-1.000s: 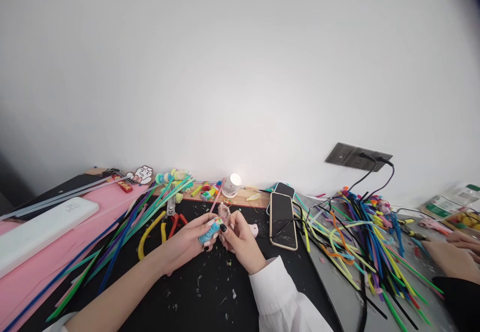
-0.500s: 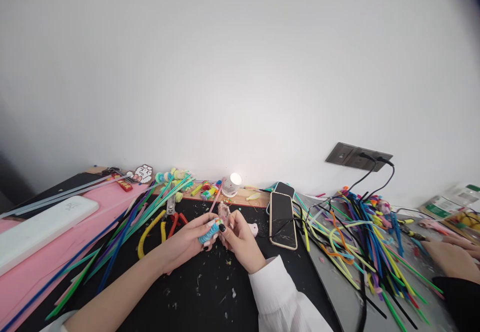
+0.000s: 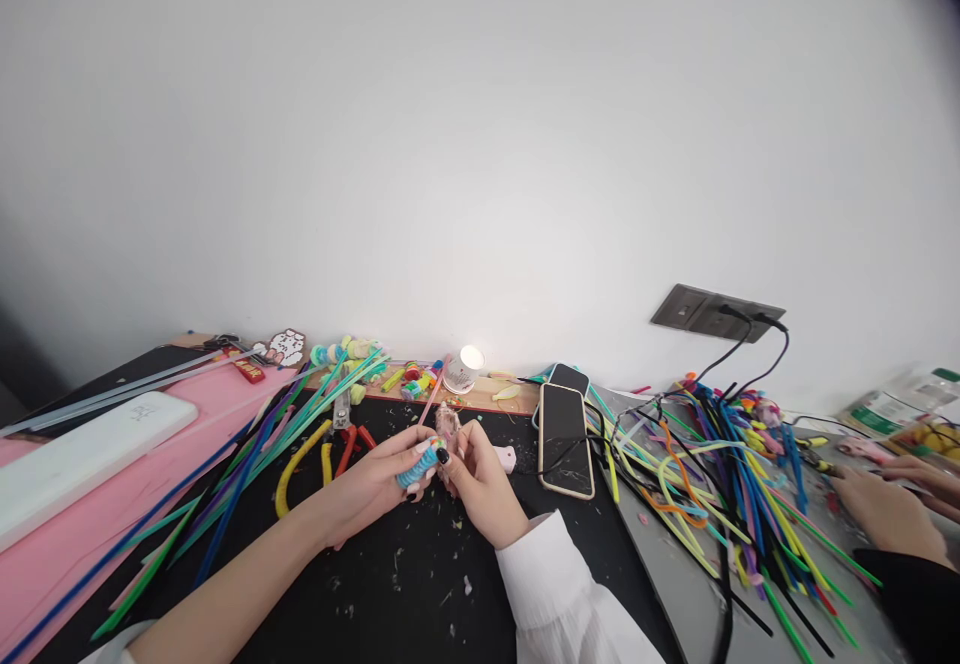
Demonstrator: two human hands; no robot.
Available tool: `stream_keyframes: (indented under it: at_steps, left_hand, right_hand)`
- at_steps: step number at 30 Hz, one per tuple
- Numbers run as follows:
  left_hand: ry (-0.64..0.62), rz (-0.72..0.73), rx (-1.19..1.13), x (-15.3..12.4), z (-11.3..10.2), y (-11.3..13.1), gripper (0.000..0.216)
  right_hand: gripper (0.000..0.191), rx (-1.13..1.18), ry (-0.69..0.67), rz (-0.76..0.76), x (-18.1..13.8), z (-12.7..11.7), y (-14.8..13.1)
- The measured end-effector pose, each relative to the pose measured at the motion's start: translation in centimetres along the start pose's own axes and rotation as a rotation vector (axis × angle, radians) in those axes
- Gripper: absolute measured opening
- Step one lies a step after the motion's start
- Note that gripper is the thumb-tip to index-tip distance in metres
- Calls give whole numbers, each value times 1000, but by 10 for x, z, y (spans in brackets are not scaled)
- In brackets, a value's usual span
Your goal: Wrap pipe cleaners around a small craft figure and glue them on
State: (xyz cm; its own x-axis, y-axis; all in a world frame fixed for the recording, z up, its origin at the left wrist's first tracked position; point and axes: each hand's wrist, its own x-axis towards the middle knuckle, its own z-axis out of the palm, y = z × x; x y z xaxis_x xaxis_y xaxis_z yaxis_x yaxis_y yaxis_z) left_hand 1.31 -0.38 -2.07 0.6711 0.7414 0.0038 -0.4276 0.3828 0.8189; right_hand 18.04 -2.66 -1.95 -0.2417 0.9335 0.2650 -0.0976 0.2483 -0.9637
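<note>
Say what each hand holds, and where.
Left hand pinches the blue coiled roll round its sides; right hand grips the pink fuzzy piece at its lower end.

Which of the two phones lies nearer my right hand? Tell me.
The phone with the pale rim, lying just right of the right hand. The other phone sits behind it, farther away and partly covered by it.
</note>
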Motion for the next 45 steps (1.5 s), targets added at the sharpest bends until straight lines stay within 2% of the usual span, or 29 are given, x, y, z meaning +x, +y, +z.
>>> stream_keyframes:
  at_steps: [13, 23, 45]
  left_hand:
    - [32, 9, 24, 0, 1, -2, 24]
    - [54, -30, -42, 0, 5, 4, 26]
    - [24, -30, 13, -1, 7, 5, 25]
  right_hand:
    - [36, -162, 100, 28, -1, -1, 5]
    - [34, -38, 17, 34, -2, 0, -1]
    - [31, -66, -48, 42, -1, -3, -1]
